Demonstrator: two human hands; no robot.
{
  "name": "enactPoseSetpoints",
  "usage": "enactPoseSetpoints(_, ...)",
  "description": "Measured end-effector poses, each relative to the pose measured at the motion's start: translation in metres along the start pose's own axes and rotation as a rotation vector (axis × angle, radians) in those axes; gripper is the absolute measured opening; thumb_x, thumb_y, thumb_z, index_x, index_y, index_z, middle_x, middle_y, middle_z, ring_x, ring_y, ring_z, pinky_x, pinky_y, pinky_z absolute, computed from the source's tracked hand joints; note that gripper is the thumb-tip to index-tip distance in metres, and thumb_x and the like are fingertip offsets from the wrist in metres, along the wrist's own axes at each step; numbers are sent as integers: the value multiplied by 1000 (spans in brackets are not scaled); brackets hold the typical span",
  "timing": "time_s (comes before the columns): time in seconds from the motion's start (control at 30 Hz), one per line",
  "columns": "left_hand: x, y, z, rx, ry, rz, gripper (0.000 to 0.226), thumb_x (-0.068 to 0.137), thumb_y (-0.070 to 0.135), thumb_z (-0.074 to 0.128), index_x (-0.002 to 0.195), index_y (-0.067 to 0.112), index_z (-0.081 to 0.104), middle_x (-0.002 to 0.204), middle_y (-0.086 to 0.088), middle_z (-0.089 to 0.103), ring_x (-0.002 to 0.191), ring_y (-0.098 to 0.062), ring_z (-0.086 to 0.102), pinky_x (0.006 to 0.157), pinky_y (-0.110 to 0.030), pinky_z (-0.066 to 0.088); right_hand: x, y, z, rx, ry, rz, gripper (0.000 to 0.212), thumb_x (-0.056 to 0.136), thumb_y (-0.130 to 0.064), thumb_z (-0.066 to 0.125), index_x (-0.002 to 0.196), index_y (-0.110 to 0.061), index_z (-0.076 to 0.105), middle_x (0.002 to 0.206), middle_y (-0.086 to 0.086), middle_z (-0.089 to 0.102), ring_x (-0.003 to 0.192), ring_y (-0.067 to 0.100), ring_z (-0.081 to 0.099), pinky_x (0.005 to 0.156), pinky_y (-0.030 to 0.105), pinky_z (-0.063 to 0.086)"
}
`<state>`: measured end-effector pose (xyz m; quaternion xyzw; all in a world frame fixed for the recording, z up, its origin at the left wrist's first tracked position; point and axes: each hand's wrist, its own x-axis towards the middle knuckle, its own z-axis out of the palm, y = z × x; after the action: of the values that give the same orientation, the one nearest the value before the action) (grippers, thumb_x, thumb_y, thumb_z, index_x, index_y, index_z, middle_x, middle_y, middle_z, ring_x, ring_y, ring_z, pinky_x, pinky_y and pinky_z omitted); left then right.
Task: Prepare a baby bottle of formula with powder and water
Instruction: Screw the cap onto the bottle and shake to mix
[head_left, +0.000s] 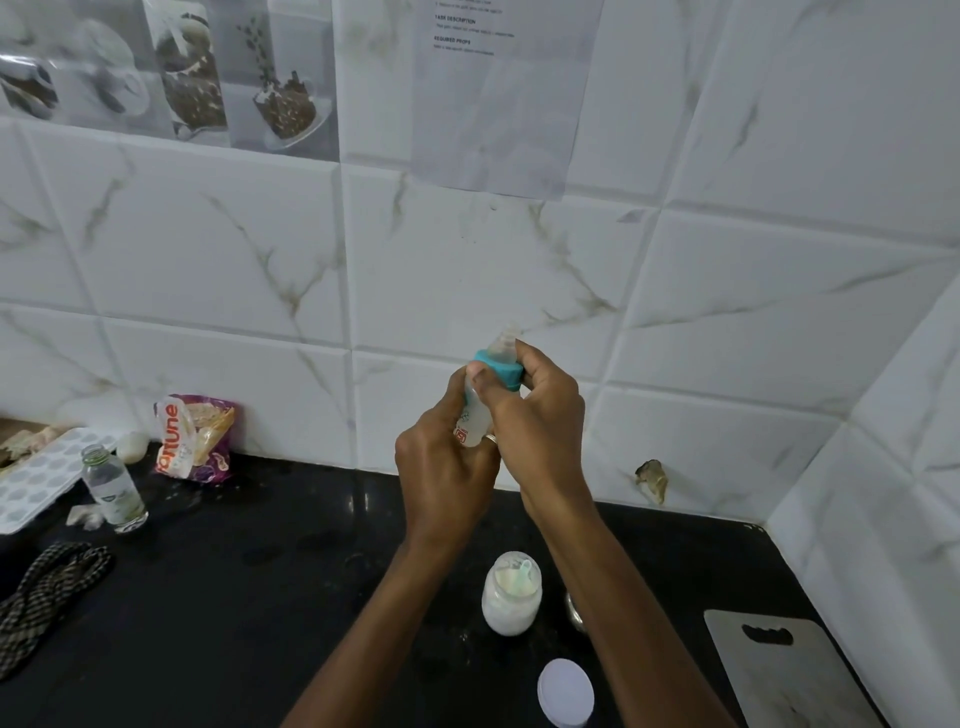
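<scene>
I hold a small clear baby bottle (475, 423) up in front of the tiled wall, with whitish contents inside. My left hand (441, 467) wraps its lower body. My right hand (535, 415) grips the teal collar (501, 371) under the clear nipple (506, 340). On the black counter (260, 597) below my arms stands an open jar of white powder (511, 592) with a pale scoop in it. Its white lid (565, 692) lies nearer to me.
At the left stand an open clear water bottle (111, 488), a purple and orange food packet (195, 439), a white egg-like ball (132, 447), a grey tray (36, 478) and a checked cloth (47, 587). A steel cutting board (789, 675) lies at the right.
</scene>
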<state>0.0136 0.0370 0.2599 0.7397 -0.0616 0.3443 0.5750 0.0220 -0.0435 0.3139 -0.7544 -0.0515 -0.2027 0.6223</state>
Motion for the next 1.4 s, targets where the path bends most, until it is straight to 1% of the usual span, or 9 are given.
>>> enactPoseSetpoints(0.2, 7, 7, -6, -55, -60, -69, 51, 86, 16, 64, 131, 41, 63, 84, 10, 77, 72, -16, 72, 64, -34, 60, 5, -2, -4, -56, -42, -34, 40, 94, -39, 72, 130, -24, 65, 114, -18, 68, 103, -5, 64, 95, 25, 58)
enactPoseSetpoints(0.3, 15, 12, -13, -123, -131, -130, 46, 91, 18, 74, 136, 28, 68, 113, 16, 77, 102, -1, 72, 82, -17, 57, 11, 1, -14, 19, -145, 28, 53, 89, -54, 72, 135, -30, 60, 125, -14, 68, 117, 5, 64, 102, 34, 56)
enactPoseSetpoints(0.4, 21, 9, -19, -167, -180, -126, 47, 91, 20, 77, 137, 26, 68, 119, 12, 76, 111, -4, 70, 89, -24, 59, 9, 7, -25, 61, -307, 128, 68, 81, -70, 67, 141, -39, 51, 136, -17, 61, 123, 9, 63, 104, 43, 55)
enactPoseSetpoints(0.67, 9, -4, -21, -58, -268, -58, 56, 88, 6, 75, 128, 43, 62, 105, 38, 70, 104, 11, 67, 82, -7, 52, -8, 32, -23, 115, -385, 236, 43, 93, -40, 72, 132, -32, 56, 117, -6, 72, 110, 13, 71, 96, 50, 60)
enactPoseSetpoints(0.87, 9, -23, -42, 13, -519, -113, 72, 87, 24, 83, 143, 50, 47, 132, 32, 61, 123, 4, 60, 99, -22, 54, -4, 46, -25, 70, -377, 273, 45, 91, -44, 74, 131, -32, 58, 121, -3, 70, 113, 18, 70, 93, 50, 61)
enactPoseSetpoints(1.0, 15, -31, -63, -161, -310, -247, 45, 99, 19, 69, 139, 37, 58, 132, 25, 64, 121, 4, 62, 89, -17, 53, 10, 39, -34, 265, -260, 247, 56, 82, -45, 73, 132, -24, 58, 122, 4, 70, 114, 24, 70, 86, 54, 62)
enactPoseSetpoints(1.13, 21, -45, -77, -192, -164, -322, 26, 101, 31, 63, 127, 34, 65, 124, 23, 70, 117, -5, 67, 102, -39, 55, 25, 29, -35, 606, -133, 208, 56, 81, -33, 73, 131, -15, 55, 116, 7, 70, 110, 27, 72, 82, 54, 63)
enactPoseSetpoints(1.27, 25, -52, -84, -207, -106, -374, 26, 97, 42, 61, 122, 34, 67, 116, 16, 74, 113, -12, 69, 103, -44, 56, 16, 35, -24, 229, -418, 180, 52, 78, -39, 76, 123, -20, 58, 112, 3, 71, 112, 25, 70, 86, 47, 63)
enactPoseSetpoints(1.4, 35, -55, -91, -188, -97, -367, 39, 89, 54, 58, 122, 34, 66, 115, 10, 73, 112, -11, 69, 101, -42, 57, 29, 35, -18, 571, -218, 227, 47, 81, -38, 75, 120, -17, 59, 106, 3, 73, 108, 26, 73, 82, 54, 63)
